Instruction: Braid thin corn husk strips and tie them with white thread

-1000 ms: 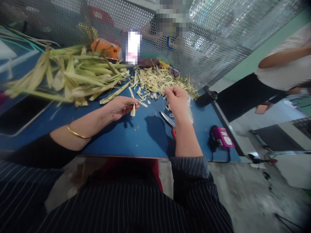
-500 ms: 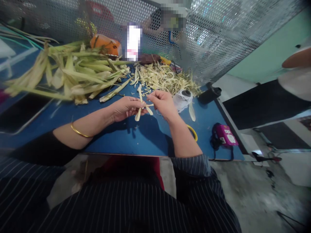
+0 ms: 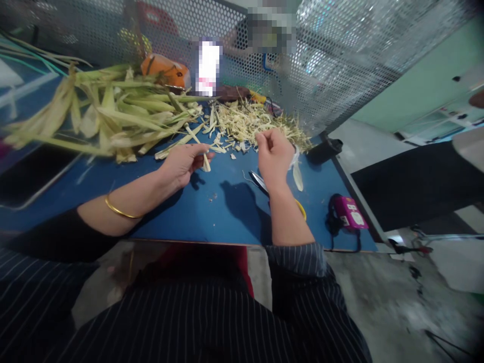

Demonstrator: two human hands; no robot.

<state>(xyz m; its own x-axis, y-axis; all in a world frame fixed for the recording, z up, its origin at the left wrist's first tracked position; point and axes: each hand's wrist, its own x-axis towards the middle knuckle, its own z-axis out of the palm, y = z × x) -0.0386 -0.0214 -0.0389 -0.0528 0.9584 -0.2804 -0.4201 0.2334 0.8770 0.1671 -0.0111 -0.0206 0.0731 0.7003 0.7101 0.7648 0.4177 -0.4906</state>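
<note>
My left hand (image 3: 183, 162) is closed with thumb and fingertips on a pale corn husk strip (image 3: 206, 164), one end pointing down towards me and the other up and away. To the right, my right hand (image 3: 276, 156) hovers over the table with its fingers pinched; what they hold, if anything, cannot be made out. Scissors (image 3: 258, 180) with a yellow handle (image 3: 301, 209) lie partly hidden under my right forearm. Behind that hand a white plastic-wrapped spool (image 3: 295, 155) is mostly covered. Beyond both hands spreads a heap of husk clippings (image 3: 242, 120).
Long corn husks (image 3: 124, 108) are piled at the left, beside a dark tablet-like panel (image 3: 36, 171). A lit phone (image 3: 208, 68) stands by the mesh screen (image 3: 321, 55). At the right are a black cylinder (image 3: 324, 150) and a magenta box (image 3: 352, 213). Another person is at the far right.
My hands have moved apart: the left back to the left with the husk strip, the right up and to the right. The scissor blades now show.
</note>
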